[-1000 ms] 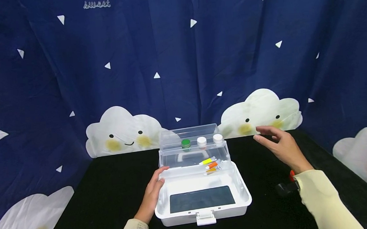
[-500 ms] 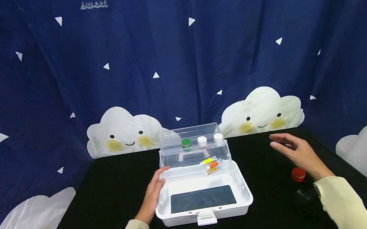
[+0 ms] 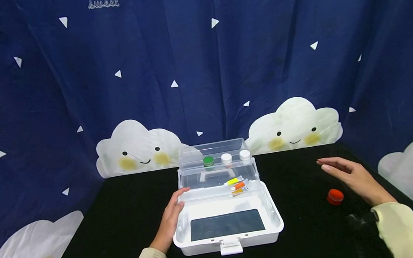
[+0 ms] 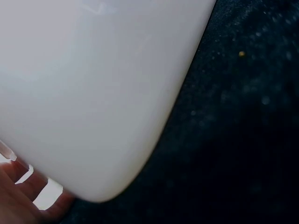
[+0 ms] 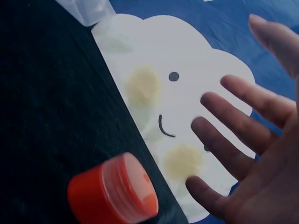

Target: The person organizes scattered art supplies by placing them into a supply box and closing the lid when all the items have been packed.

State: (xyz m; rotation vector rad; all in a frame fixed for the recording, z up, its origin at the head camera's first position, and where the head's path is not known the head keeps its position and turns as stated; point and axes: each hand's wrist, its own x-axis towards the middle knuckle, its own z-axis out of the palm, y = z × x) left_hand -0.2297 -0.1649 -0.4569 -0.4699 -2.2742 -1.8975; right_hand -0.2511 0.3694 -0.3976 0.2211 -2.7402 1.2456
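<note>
A white storage box (image 3: 271, 228) stands with its clear upper part (image 3: 211, 146) raised at the back. My left hand (image 3: 167, 219) holds its left rim, thumb and index finger at the edge; in the left wrist view those fingers (image 4: 32, 184) partly disappear past the white wall. A green-capped jar (image 3: 208, 161) and two white-capped jars (image 3: 226, 158) sit in the clear part. Several small paint tubes (image 3: 233, 180), yellow and orange, lie below them. To the right, my right hand (image 3: 354, 178) hovers with fingers spread near a red-orange jar (image 3: 335, 196) on the black cloth.
Black cloth (image 3: 136, 206) covers the table. Behind it hangs a dark blue curtain (image 3: 202, 65) with white clouds and triangles. A clasp (image 3: 231, 246) juts from the box's front, and a dark grey panel (image 3: 227, 224) shows on its floor.
My right hand has moved right and slightly down, away from the box; the red-orange jar, mostly hidden behind the wrist before, now shows fully. The left hand stays at the box's rim.
</note>
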